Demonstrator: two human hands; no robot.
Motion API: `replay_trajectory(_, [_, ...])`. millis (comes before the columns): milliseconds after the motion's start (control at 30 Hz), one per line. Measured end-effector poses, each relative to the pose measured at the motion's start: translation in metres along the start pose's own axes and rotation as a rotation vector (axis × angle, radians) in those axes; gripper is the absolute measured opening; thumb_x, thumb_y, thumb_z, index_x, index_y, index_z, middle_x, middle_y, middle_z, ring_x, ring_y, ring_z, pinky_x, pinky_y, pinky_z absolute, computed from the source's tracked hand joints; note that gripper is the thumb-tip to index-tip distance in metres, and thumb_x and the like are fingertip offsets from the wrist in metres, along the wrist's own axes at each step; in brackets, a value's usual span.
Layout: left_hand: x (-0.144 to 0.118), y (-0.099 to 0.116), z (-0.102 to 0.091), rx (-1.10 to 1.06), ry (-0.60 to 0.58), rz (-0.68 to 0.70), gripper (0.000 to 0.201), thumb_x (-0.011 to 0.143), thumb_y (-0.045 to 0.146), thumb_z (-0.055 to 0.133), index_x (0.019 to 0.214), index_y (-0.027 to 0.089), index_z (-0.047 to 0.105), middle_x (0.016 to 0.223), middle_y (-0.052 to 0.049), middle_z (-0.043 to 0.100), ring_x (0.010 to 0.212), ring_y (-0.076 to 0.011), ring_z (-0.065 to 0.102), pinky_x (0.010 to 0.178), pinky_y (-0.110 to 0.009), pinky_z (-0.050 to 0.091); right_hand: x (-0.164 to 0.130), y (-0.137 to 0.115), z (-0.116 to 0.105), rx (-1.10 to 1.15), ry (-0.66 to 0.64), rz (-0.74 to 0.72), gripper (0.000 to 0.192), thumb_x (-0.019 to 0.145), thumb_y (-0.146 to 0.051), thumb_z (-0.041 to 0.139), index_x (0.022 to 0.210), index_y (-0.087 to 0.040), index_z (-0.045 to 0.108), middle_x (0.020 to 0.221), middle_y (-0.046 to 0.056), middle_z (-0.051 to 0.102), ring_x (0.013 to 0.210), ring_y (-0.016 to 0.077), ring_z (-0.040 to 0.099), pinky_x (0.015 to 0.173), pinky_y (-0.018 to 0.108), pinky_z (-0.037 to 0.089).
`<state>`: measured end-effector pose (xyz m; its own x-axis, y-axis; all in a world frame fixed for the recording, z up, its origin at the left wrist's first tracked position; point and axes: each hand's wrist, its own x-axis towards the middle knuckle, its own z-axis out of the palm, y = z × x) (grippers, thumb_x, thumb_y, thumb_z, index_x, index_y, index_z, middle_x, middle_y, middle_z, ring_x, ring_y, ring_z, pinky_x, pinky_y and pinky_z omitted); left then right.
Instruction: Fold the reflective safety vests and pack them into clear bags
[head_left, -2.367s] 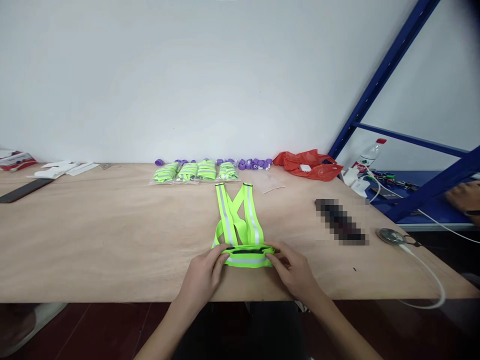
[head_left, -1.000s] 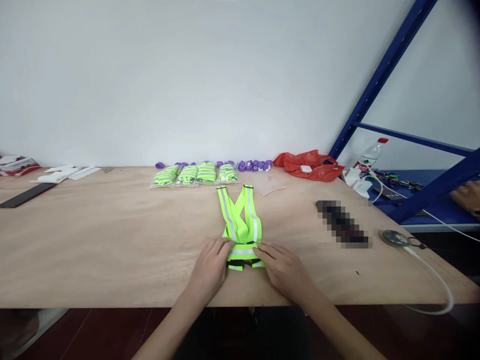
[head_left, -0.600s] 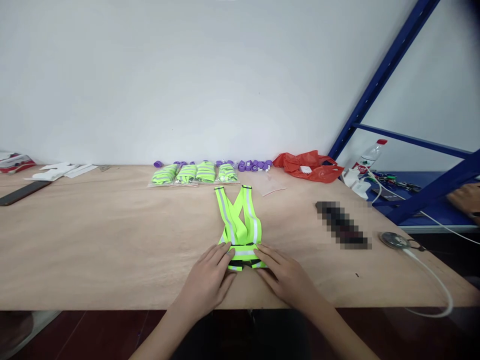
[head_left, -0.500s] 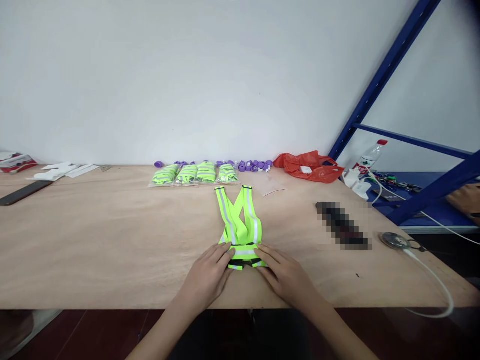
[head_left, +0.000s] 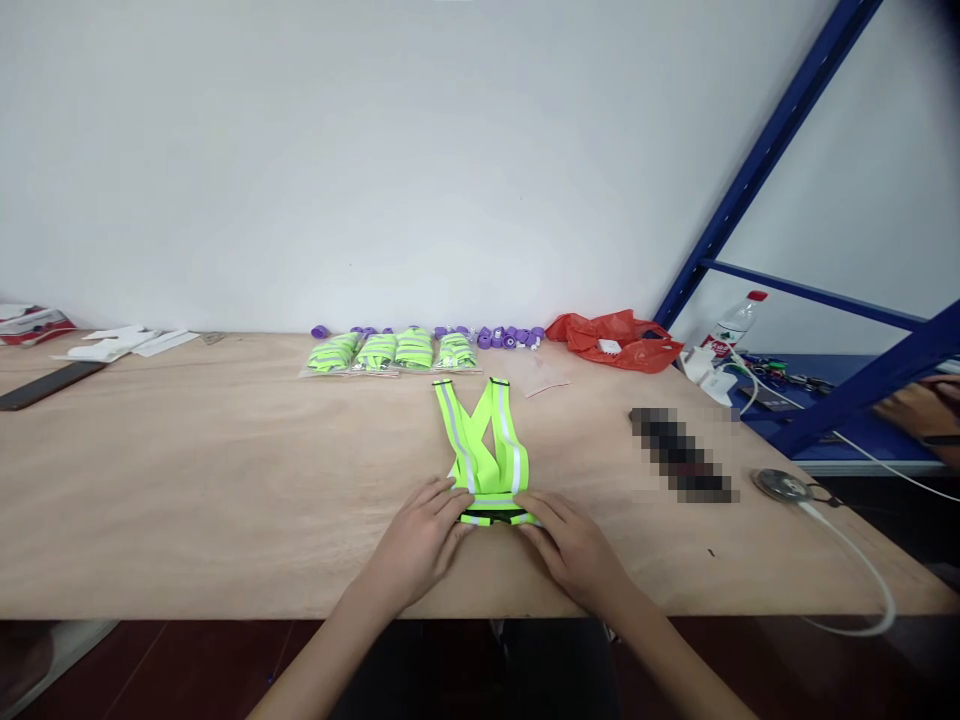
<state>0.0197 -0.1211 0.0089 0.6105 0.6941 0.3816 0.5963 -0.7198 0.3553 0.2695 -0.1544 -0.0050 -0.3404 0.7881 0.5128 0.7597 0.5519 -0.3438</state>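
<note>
A neon-yellow reflective strap vest [head_left: 484,446] with grey stripes lies on the wooden table [head_left: 225,470], its two straps crossed and pointing away from me. My left hand [head_left: 420,540] and my right hand [head_left: 574,545] pinch the folded belt end of the vest nearest me, one at each side, fingers curled on the fabric. Part of the belt is hidden under my fingers.
Several bagged yellow vests [head_left: 394,350] and purple small parts [head_left: 506,335] line the back. A red plastic bag [head_left: 615,335], a water bottle [head_left: 731,325], a cable with a round disc [head_left: 780,485], a blurred dark object [head_left: 682,455], a blue rack [head_left: 855,385]. Another person's hand [head_left: 919,410] at right.
The vest's wide belt end has been folded inward and is now narrower. Both my hands have shifted slightly onto the folded end and closed on it.
</note>
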Motion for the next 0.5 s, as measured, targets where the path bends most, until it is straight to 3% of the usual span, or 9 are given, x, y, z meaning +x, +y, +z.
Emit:
replay_trajectory(133, [0.009,0.008,-0.007,-0.080,-0.071,-0.050,0.024,0.102,0.023,0.041,0.115,0.020,0.061,0.111,-0.006,0.073,0.103,-0.0228,0.067,0.111,-0.048,0.041,-0.002,0.002,-0.001,0.055,0.015,0.062,0.026,0.099,-0.025,0.046,0.117,-0.020,0.063,0.105,0.010,0.073,0.095,0.0227,0.070,0.084,0.038,0.060])
replay_trajectory(233, [0.019,0.015,-0.013,-0.083,-0.126,-0.132,0.028,0.103,0.029,0.035,0.098,0.020,0.062,0.094,-0.006,0.072,0.093,-0.0245,0.067,0.089,-0.040,0.051,-0.002,0.004,-0.002,0.119,0.013,0.131,0.026,0.100,-0.029,0.046,0.117,-0.020,0.064,0.105,0.010,0.074,0.095,0.0233,0.070,0.084,0.038,0.058])
replay_trajectory(333, [0.029,0.018,-0.018,-0.069,-0.184,-0.230,0.032,0.104,0.035,0.033,0.093,0.021,0.060,0.084,-0.005,0.070,0.080,-0.0247,0.067,0.068,-0.033,0.048,0.000,0.006,-0.003,0.192,-0.010,0.249,0.030,0.099,-0.035,0.045,0.115,-0.020,0.065,0.108,0.010,0.074,0.099,0.0249,0.070,0.087,0.038,0.057])
replay_trajectory(500, [0.047,0.015,-0.021,-0.087,-0.216,-0.275,0.035,0.104,0.039,0.034,0.092,0.022,0.062,0.082,-0.005,0.071,0.076,-0.0238,0.067,0.065,-0.029,0.041,0.011,0.006,-0.007,0.286,-0.058,0.389,0.035,0.098,-0.041,0.044,0.112,-0.020,0.067,0.108,0.009,0.074,0.095,0.0259,0.070,0.086,0.037,0.055])
